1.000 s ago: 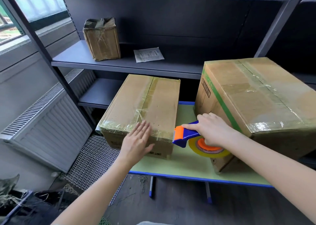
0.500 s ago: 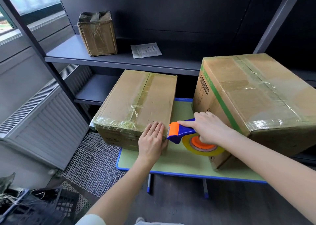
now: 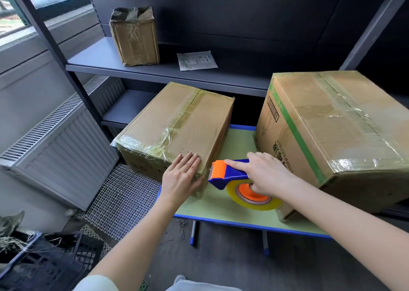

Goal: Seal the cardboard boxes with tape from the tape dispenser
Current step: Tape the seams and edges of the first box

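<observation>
Two taped cardboard boxes stand on a small green table [image 3: 223, 206] with a blue rim. The smaller box [image 3: 177, 127] is at the left and overhangs the table's left edge. The larger box [image 3: 332, 131] fills the right side. My left hand [image 3: 181, 176] lies flat, fingers together, on the smaller box's near right corner. My right hand [image 3: 263, 173] grips the blue and orange tape dispenser [image 3: 230, 174], whose orange blade end sits just right of that corner. Its yellowish tape roll [image 3: 252, 199] hangs below my hand.
A grey metal shelf [image 3: 155, 71] behind the table carries a small wrapped box [image 3: 135, 36] and a white packet [image 3: 197, 60]. A radiator [image 3: 59, 144] lines the left wall, with wire mesh [image 3: 119, 200] on the floor and a dark crate [image 3: 42, 264] at lower left.
My left hand slid right along the smaller box's near edge to its right corner. The dispenser came slightly left toward that corner. The view shifted a little.
</observation>
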`<state>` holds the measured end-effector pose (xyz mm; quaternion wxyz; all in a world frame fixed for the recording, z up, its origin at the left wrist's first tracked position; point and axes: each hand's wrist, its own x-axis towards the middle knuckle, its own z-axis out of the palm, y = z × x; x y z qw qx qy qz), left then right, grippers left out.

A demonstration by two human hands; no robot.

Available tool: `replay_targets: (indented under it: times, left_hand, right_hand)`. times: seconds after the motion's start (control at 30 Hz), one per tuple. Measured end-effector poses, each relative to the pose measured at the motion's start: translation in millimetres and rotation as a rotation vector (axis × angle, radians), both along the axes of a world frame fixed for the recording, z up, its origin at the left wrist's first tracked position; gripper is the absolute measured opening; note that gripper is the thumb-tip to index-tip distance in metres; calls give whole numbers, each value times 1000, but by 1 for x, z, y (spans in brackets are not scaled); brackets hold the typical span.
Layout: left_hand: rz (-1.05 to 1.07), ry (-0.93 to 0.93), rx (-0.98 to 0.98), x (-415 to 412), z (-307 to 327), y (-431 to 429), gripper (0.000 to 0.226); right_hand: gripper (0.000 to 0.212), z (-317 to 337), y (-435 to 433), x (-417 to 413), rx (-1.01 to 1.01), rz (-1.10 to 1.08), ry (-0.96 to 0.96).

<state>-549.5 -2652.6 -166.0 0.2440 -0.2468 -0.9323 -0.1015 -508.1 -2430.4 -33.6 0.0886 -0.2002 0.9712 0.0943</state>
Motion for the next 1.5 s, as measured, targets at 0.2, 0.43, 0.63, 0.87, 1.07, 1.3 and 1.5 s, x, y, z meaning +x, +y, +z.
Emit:
replay_targets:
  times: [0.2,0.43,0.63,0.87,1.07,1.3,1.5]
  left_hand:
    - [13,-44,-22,1,4,3,46]
    - [-64,-172,-88,9,12,-4,60]
    - [-56,-244,-107,12,21,-2,66]
    - [-12,-189,-51,12,18,2,57]
    - [183,-62,57,9,6,33,44]
    - [192,61,91,5,-14,36,35]
    - [141,-54,104,9,-4,33,46]
  right_hand:
    - [69,5,21,8,64,-60,-26]
    - [66,-13,0,-5,228,-2,-45]
    - [55,-24,-16,-17,270,4,-73]
    - [39,-52,-5,-14,418,-52,-305]
    - [61,-40,-2,-16,117,-240,-245]
    - [79,-16,1,-28,-112,-405,-126]
    - [82,6,-17,-39,-214,-376,116]
